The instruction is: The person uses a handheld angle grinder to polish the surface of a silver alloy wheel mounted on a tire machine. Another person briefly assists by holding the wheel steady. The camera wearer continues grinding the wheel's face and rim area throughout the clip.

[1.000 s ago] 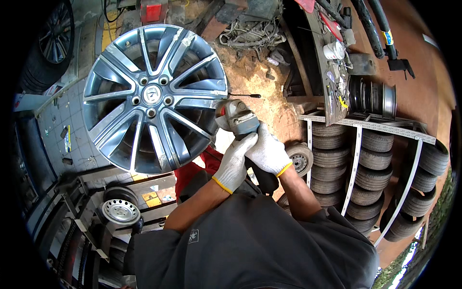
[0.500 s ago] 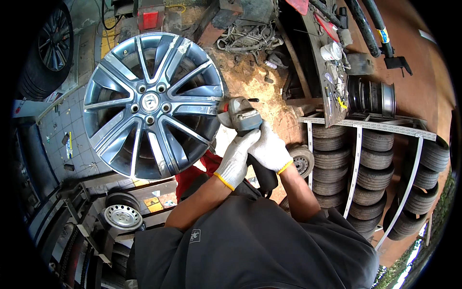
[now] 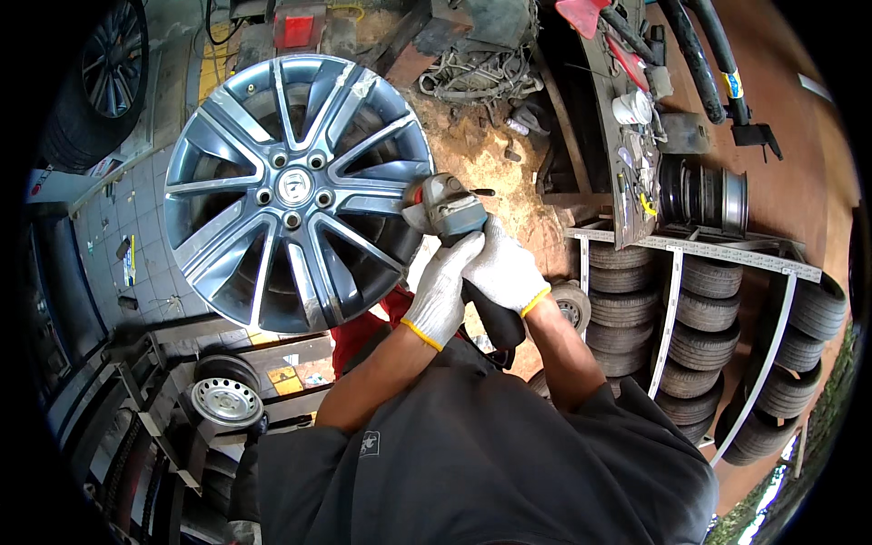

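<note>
Up along the wheel's right edge, away from the person, the grey-blue power tool (image 3: 450,205) has slipped a little since a second ago, so that its head now covers most of the thin shaft whose black tip (image 3: 484,192) juts out past that edge. Both gloved hands have gone with it. The whole view has swung slightly too, but the alloy wheel (image 3: 292,187) shows no clear turn of its own: its spokes and pale scuffs lie much as they did. This suggests that the working spot is being carried along the rim by the hands, not brought round by spinning the wheel.

The wheel, without a tyre, lies face up ahead and to the left of the person; whatever bears it is hidden. The tool's head overlaps its right edge, though whether it touches or hovers there cannot be told.

The left hand (image 3: 439,291) is wrapped about the tool's near end, thumb on top; the right hand (image 3: 504,271) is closed in beside it, the two gloves touching. Most fingertips are hidden underneath, so how tightly they curl cannot be told.

Off to the right, a yellow item (image 3: 648,206) lies near the close end of the bench (image 3: 625,225), well apart from the wheel.
</note>
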The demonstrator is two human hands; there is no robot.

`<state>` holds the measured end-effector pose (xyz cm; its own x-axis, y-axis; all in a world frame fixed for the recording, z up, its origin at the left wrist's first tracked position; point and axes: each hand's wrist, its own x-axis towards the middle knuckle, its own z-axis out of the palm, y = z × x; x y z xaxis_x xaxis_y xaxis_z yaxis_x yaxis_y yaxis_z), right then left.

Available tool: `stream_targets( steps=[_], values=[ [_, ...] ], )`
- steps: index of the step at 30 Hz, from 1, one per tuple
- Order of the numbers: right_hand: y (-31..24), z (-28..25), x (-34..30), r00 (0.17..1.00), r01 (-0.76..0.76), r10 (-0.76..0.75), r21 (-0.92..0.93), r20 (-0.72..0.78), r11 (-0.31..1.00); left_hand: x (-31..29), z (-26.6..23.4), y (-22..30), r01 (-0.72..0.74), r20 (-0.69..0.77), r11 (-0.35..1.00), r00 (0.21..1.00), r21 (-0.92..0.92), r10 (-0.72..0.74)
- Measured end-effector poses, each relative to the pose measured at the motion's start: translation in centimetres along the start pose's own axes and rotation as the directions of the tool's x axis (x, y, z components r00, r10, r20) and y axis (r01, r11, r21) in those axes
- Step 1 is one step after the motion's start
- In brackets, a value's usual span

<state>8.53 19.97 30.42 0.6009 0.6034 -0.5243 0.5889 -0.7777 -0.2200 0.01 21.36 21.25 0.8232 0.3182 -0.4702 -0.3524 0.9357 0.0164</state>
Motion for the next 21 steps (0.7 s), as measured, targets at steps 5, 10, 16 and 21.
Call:
stream_targets(
  steps=[5, 10, 16, 21],
  values=[
    [0.0, 0.4, -0.3, 1.0, -0.015, 0.016, -0.039, 0.008, 0.999, -0.3, -0.2, 0.1, 0.003, -0.009, 1.0, 1.0, 0.021, -0.003],
    [0.1, 0.4, -0.6, 0.999, -0.033, 0.033, -0.007, -0.005, 0.999, -0.1, -0.2, 0.3, 0.046, -0.041, 0.997, 0.998, 0.058, -0.044],
    [-0.1, 1.0, 0.0, 0.999, -0.051, 0.051, -0.001, 0.008, 0.999, -0.6, 0.4, 1.2, 0.04, -0.051, 0.996, 0.998, 0.074, -0.036],
    [-0.9, 0.2, -0.9, 0.999, -0.047, 0.046, 0.055, 0.014, 0.997, -0.7, 0.2, 1.2, 0.018, -0.058, 0.995, 0.998, 0.094, -0.012]
  ],
)
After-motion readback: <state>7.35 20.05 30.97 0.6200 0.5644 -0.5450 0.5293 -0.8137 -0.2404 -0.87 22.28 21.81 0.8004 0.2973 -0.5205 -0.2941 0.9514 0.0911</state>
